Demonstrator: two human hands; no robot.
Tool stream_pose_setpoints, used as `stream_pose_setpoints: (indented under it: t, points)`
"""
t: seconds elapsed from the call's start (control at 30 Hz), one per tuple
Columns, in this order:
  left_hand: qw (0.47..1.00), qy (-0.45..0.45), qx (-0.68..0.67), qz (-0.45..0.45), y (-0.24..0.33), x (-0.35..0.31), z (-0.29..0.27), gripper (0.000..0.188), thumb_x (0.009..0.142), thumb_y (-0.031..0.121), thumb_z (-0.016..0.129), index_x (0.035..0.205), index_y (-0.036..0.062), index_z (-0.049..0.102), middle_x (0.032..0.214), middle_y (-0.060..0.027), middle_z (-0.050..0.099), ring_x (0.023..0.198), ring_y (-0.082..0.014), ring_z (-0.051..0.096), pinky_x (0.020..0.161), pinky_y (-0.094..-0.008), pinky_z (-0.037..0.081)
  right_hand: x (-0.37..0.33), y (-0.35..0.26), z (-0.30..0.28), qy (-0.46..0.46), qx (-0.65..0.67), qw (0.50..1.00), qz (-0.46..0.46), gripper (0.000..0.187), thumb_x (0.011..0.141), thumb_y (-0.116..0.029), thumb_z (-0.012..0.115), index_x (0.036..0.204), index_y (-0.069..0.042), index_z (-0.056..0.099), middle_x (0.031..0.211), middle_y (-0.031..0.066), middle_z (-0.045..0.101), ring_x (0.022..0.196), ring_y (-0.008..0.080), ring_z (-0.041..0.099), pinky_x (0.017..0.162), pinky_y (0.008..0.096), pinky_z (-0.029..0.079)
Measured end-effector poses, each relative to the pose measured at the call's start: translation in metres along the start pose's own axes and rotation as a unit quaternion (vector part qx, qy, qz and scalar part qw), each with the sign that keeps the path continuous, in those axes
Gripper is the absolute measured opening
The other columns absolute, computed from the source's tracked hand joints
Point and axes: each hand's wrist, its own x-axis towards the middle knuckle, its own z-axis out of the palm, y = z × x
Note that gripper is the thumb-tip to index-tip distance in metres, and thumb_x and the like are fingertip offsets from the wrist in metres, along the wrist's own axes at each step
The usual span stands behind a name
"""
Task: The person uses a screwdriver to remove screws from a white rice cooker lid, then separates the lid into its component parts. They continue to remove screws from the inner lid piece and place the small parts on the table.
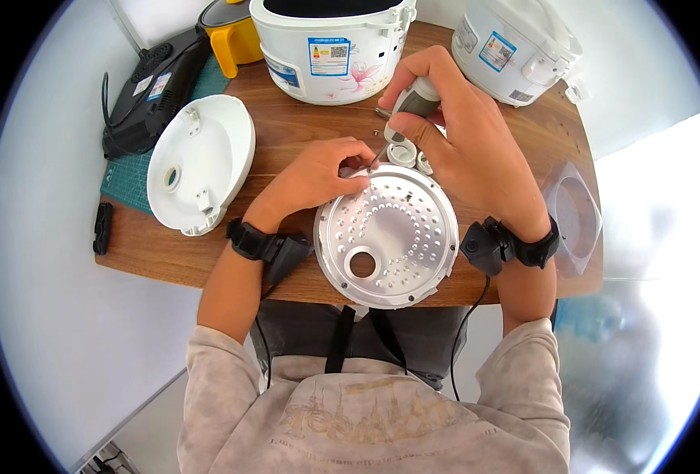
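A round silver perforated metal plate (393, 225), likely a rice cooker's inner lid, lies at the table's near edge. My right hand (476, 138) is wrapped round a screwdriver (417, 101) with a thick grey-and-white handle. Its thin shaft slants down to the plate's far-left rim. At that same spot my left hand (318, 170) is closed, thumb and fingers pinched beside the shaft's tip. Whatever sits between those fingertips is too small to make out. Just beyond the plate are small white ring-shaped parts (401, 153), partly hidden by my right hand.
A white lid shell (204, 162) leans left on a green cutting mat (129, 188), near a black device with a cable (156, 91). Behind stand a yellow pot (235, 43), an open white rice cooker (330, 59) and another cooker (516, 51). A clear plastic piece (577, 217) lies right.
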Motion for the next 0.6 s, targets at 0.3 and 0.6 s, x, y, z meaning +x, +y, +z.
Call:
stream_pose_setpoints:
  t: [0.3,0.6]
  points:
    - [0.999,0.018,0.013,0.033,-0.0017,-0.0007,0.0015,0.028,0.082,0.014,0.076,0.107,0.005,0.068,0.096,-0.0083,0.068,0.086,-0.0203,0.063,0.08,-0.032,0.051,-0.0022,-0.0016,0.0027,-0.029,-0.001,1.0,0.008,0.026,0.091,0.001,0.066,0.112,-0.007,0.053,0.103,0.0058,0.068,0.089,0.0207,0.064,0.078,0.0322,0.049]
    - [0.999,0.021,0.004,0.038,-0.0036,-0.0009,0.0016,0.028,0.081,0.015,0.076,0.106,0.0048,0.069,0.093,-0.0079,0.067,0.084,-0.02,0.061,0.078,-0.0317,0.051,0.0027,0.006,0.0084,0.002,0.023,0.999,-0.044,0.029,0.087,0.001,0.068,0.11,-0.008,0.053,0.098,0.0121,0.065,0.083,0.0368,0.061,0.072,0.0402,0.048]
